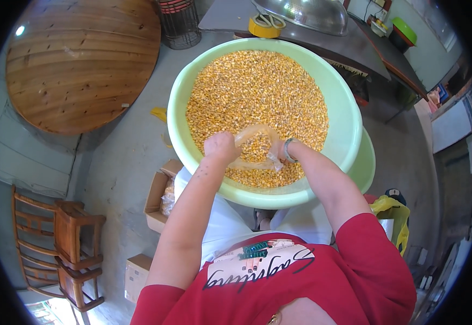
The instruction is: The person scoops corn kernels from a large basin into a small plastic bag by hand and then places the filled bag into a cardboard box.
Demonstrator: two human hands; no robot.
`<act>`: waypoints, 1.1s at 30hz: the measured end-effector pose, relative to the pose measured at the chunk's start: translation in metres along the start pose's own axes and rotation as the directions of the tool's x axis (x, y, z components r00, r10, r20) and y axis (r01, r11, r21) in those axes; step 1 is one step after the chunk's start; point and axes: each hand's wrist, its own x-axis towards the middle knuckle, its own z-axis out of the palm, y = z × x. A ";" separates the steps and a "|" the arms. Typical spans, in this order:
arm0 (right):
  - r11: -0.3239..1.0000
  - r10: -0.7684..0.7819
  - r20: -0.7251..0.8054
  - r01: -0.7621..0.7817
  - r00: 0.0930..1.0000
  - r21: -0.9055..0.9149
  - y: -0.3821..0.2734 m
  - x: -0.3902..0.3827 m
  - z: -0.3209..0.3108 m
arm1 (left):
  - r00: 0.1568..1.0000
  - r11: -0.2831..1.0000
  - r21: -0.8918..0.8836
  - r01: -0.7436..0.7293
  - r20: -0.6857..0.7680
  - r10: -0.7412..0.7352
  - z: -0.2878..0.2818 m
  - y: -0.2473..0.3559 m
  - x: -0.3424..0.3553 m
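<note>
A large pale green basin in front of me holds a broad heap of yellow corn kernels. A clear plastic bag lies with its mouth spread over the kernels near the basin's close side. My left hand is closed in a fist on the bag's left edge. At the bag's right edge is my right hand, a bracelet round its wrist. Its fingers are hidden by the plastic and the wrist, so their grip does not show. Kernels are visible through the bag's mouth.
Behind the basin, a grey table carries yellow tape, scissors and a metal bowl. A round wooden tabletop, stacked chairs and cardboard boxes are at left. A yellow bag is at right.
</note>
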 end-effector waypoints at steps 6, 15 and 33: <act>0.964 -0.085 -0.349 -0.012 0.933 -0.266 0.032 0.025 -0.023 | 0.998 0.997 0.067 -0.036 0.059 0.032 0.001 0.000 0.002; 0.941 -0.222 -0.061 0.230 0.973 0.249 -0.061 -0.058 -0.036 | 1.000 1.000 -0.019 -0.014 0.011 0.014 0.012 -0.012 0.004; 0.828 -0.429 -0.204 0.474 0.880 0.299 -0.079 -0.052 -0.027 | 0.999 0.999 0.028 -0.019 0.034 0.018 0.010 -0.015 0.002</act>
